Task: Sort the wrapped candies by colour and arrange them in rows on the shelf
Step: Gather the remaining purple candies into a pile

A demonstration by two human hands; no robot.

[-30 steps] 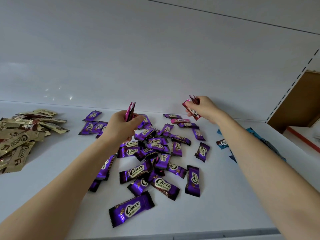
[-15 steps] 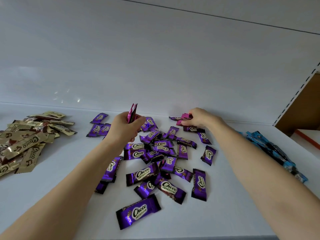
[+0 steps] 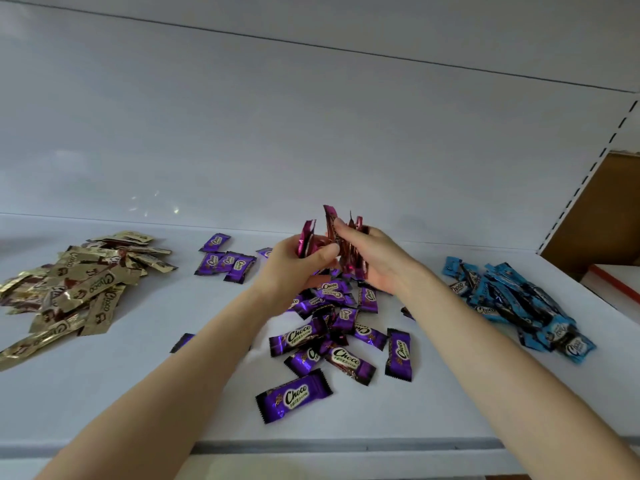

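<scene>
Magenta wrapped candies (image 3: 350,252) stand upright at the centre of the frame, pinched in two bunches by the curled fingers (image 3: 346,231) of the left hand (image 3: 294,268) and right hand (image 3: 375,263), held close together. Beneath them, purple candies (image 3: 332,327) lie scattered on the white shelf (image 3: 173,393). Gold candies (image 3: 69,285) are piled at the left and blue candies (image 3: 512,303) at the right.

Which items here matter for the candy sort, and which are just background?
Part of the job:
left hand and right hand, both gripping magenta candies
purple candies
gold candies
blue candies
shelf

Just lying about:
brown panel
slotted upright
red strip
</scene>
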